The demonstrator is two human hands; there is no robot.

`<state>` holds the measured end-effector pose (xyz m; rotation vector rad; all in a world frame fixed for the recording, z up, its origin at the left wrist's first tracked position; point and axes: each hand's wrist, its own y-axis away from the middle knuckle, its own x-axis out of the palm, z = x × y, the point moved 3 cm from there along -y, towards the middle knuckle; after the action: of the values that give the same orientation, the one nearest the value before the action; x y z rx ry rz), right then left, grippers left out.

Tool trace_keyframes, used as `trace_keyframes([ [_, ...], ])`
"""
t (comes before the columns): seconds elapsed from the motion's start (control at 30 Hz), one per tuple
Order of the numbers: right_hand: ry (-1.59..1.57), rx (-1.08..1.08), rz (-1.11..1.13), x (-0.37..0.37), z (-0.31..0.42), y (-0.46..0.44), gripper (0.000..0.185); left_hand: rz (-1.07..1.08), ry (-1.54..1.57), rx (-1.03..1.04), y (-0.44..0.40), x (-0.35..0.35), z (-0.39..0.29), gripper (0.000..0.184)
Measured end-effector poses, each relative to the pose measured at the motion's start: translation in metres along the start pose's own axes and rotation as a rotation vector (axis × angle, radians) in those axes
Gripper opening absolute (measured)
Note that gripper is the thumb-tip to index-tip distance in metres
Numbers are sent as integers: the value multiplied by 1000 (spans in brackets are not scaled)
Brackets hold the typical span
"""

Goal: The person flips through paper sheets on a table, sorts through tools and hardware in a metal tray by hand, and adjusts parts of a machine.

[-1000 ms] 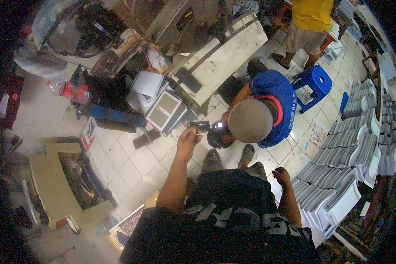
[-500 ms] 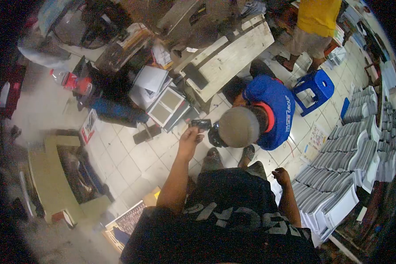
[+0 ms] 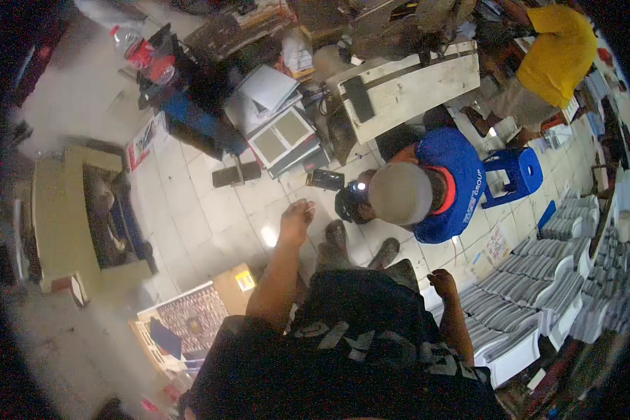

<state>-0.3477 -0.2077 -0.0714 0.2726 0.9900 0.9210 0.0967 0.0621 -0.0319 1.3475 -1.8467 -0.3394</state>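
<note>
My left hand is raised over the tiled floor with its fingers curled in, and I see nothing held in it. Just beyond its fingertips is a black rectangular device, apart from the hand. The device sits close to a dark object with a small bright light, in front of the grey cap of a person in a blue shirt. My right hand hangs by my side, fingers loosely curled, near the stacked grey-white paper bundles. No object shows in it.
A blue plastic stool stands behind the person in blue. Ahead are a pale wooden bench and piled papers and frames. A person in yellow is at the upper right. Flat cardboard lies at lower left.
My left hand has come away from the black device, which it was touching before. The view has shifted, so the bench, stool and people appear further right and lower.
</note>
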Motion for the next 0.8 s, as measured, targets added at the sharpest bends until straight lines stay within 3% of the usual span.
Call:
trace_keyframes([
  [0.13,69,-67,20,-13,6,-17,39,-81,89,-16,19,-24,21,25],
  [0.2,241,-242,30,-18,10,-23,38,-85,113,1,30,-34,37,24],
  [0.3,145,-294,28,-27,2,-27,36,-115,157,17,55,-38,63,22],
  [0.33,211,-281,-7,-40,31,-8,34,-136,181,14,64,-35,71,21],
  [0.43,249,-317,57,-54,13,10,34,-143,268,27,94,-25,104,17],
  [0.47,497,-613,-12,-48,-28,-2,36,-138,268,34,101,-21,115,17],
  [0.5,492,-617,-14,-48,-47,3,36,-137,195,36,108,-21,127,14],
  [0.57,522,-348,44,-48,-85,10,38,-136,118,43,126,-18,145,12],
  [0.6,326,-217,139,-45,-116,15,35,-127,77,13,138,-14,150,11],
  [0.63,318,-221,141,-41,-133,22,35,-120,34,-16,147,-13,156,11],
  [0.7,195,-13,217,-34,-171,35,26,-103,69,6,156,-17,167,12],
  [0.73,191,-17,221,-29,-194,41,26,-85,111,23,161,-18,172,12],
  [0.8,185,-383,163,-22,-216,48,33,-126,143,22,171,-19,178,12],
])
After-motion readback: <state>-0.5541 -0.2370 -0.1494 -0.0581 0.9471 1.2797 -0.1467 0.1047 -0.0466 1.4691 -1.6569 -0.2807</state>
